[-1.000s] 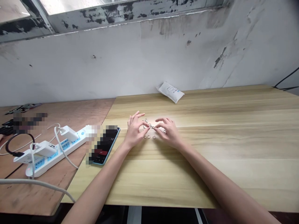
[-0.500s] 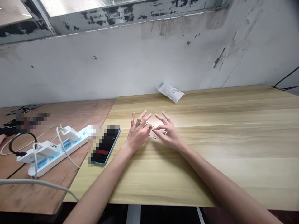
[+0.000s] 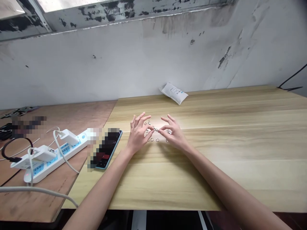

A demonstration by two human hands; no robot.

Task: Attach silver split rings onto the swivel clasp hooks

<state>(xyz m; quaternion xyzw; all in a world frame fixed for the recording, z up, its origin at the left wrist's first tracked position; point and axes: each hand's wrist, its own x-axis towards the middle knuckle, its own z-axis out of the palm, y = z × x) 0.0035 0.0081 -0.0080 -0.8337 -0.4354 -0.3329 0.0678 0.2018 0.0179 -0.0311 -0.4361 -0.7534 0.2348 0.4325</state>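
Note:
My left hand (image 3: 140,134) is closed in a pinch on one end of a small silver metal clasp (image 3: 155,129), its other fingers raised and spread. From the right, my right hand (image 3: 174,134) pinches the clasp's opposite end between thumb and forefinger. The fingertips cover part of the clasp, so its exact form is hard to make out. Just below the hands, small metal rings (image 3: 157,140) lie on the table. More small metal pieces (image 3: 149,122) show behind the left fingers, and others are partly hidden by the right hand.
The wood-grain table (image 3: 227,143) meets a stained wall (image 3: 134,64) at the back. A white plastic packet (image 3: 174,93) lies near that wall. Left of my arm is a phone (image 3: 110,148). Beyond it, a white power strip (image 3: 64,153) with chargers and cables rests on a brown board (image 3: 96,110).
Both hands have lifted slightly and drawn apart, the metal clasp now stretched between their fingertips. More rings show beneath them. The whole view has shifted a little.

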